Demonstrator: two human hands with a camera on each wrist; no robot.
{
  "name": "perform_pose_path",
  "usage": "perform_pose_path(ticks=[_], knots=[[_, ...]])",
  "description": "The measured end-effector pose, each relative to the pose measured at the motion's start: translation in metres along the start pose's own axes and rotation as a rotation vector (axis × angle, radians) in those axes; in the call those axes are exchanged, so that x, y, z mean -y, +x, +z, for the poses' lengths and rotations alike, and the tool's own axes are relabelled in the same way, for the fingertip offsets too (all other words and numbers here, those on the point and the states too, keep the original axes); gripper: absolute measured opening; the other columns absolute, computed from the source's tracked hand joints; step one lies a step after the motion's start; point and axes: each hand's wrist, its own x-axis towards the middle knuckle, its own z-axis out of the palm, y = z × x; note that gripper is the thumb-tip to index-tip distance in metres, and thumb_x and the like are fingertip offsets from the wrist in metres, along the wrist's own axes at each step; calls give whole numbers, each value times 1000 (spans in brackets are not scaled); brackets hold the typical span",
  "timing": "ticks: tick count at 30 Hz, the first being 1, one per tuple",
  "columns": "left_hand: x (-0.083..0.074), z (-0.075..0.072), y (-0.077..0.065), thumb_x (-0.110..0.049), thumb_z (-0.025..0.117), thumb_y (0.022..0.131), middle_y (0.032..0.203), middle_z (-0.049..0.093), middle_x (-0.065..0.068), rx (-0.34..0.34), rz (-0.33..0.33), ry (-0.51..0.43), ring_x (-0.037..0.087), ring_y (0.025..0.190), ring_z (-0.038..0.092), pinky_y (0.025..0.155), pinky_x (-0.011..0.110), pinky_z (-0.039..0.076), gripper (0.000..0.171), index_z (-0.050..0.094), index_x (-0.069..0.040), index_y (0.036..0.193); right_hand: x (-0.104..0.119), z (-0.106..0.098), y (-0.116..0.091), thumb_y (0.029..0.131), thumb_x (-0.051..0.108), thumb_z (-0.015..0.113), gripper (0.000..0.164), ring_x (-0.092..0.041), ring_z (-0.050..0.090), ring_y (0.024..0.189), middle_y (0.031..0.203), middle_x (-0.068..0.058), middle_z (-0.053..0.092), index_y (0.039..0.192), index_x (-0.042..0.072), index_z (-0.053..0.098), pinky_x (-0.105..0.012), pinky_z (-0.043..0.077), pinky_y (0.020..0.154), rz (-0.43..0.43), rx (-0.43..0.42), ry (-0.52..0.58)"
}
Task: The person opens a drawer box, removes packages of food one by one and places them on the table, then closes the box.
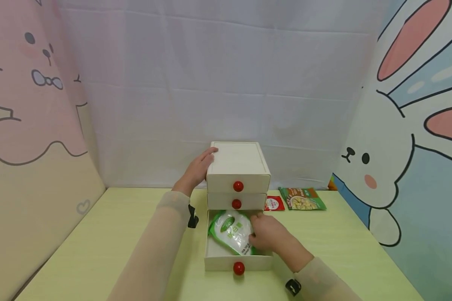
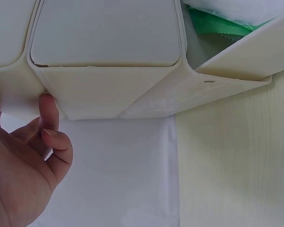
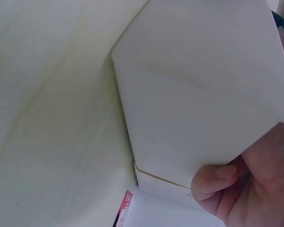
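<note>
A white three-drawer cabinet (image 1: 238, 159) with red knobs stands on the table, its bottom drawer (image 1: 220, 262) pulled out. Inside that drawer lies a white and green plastic bag (image 1: 231, 230) with a green oval label. My right hand (image 1: 271, 234) reaches over the drawer's right wall and pinches the bag's right edge; its fingertips are partly hidden. In the right wrist view, curled fingers of the right hand (image 3: 248, 184) show beside the drawer's outer wall (image 3: 199, 113). My left hand (image 1: 196, 169) rests against the cabinet's upper left side, fingertips at the top edge.
Behind the cabinet's right side lie a small red packet (image 1: 274, 203) and a green and brown food packet (image 1: 302, 198). The yellow-green table (image 1: 135, 234) meets a white cloth backdrop (image 1: 181, 104), with cartoon-printed panels (image 1: 384, 167) at both sides.
</note>
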Motion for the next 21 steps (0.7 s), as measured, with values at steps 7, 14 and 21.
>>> perform_pose_path(ticks=[7,14,21], knots=[[1,-1,1,-54,30,106,160,41,1,3,7,9,34,129,51,106,59,40,49,41,-44,153,1,-2,-1,83,27,79,35,-16,49,73,89,-3,60,104,2,67,-34,51,67,12,-7,68],[2,-1,0,-55,31,106,161,40,1,4,6,-2,34,129,51,103,59,42,50,40,-43,154,-2,0,1,84,32,80,31,-14,48,69,79,2,53,97,9,64,-29,43,60,52,16,129],[1,-1,0,-55,30,106,162,39,0,1,15,8,33,137,46,106,59,40,50,41,-44,153,-6,0,0,89,35,75,30,-12,46,59,69,3,49,100,11,59,-26,36,52,8,-8,118]])
